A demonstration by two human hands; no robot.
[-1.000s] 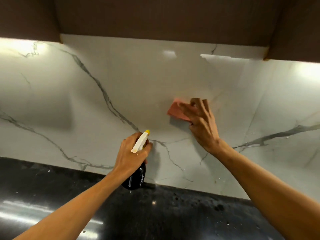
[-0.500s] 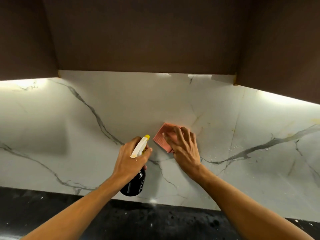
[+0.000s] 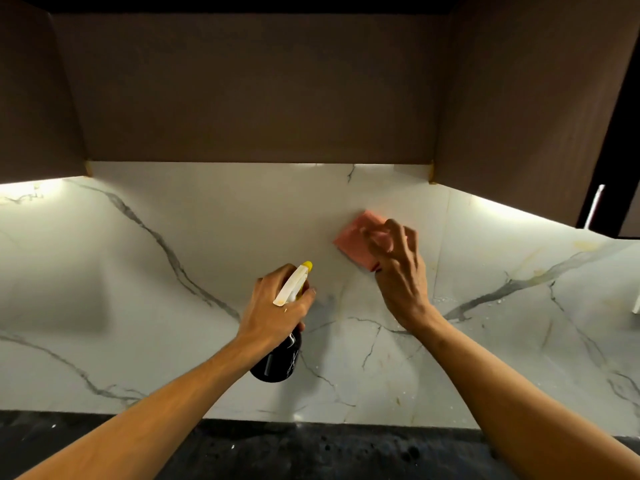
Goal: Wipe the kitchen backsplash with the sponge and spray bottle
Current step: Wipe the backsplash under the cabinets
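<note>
head view. the fingers of the right grip (image 3: 401,282) are smeared by motion blur, so their exact placing on the sponge (image 3: 353,242) is hard to make out. they bend over its right part and hide it, thumb at its lower corner, grasping the sponge against the backsplash (image 3: 173,306). the left grip (image 3: 277,306) is clenched round the spray bottle (image 3: 277,362), hiding its neck and trigger; only the white head with its yellow nozzle tip (image 3: 307,265) and the black body show. both forearms are cut off by the lower frame edge. a small white object (image 3: 636,299) at the right edge is cut off and cannot be identified. dark brown cabinets (image 3: 242,91) overhang the backsplash, with light glowing beneath them at left and right. a dark speckled surface (image 3: 311,448) runs along the bottom, partly covered by the forearms. the sponge, a pink rectangle, lies tilted with one corner up, high on the backsplash, up and right of the bottle and apart from it. the bottle's long axis is nearly upright, top leaning slightly right, nozzle towards the backsplash, body clear of the surface.
</note>
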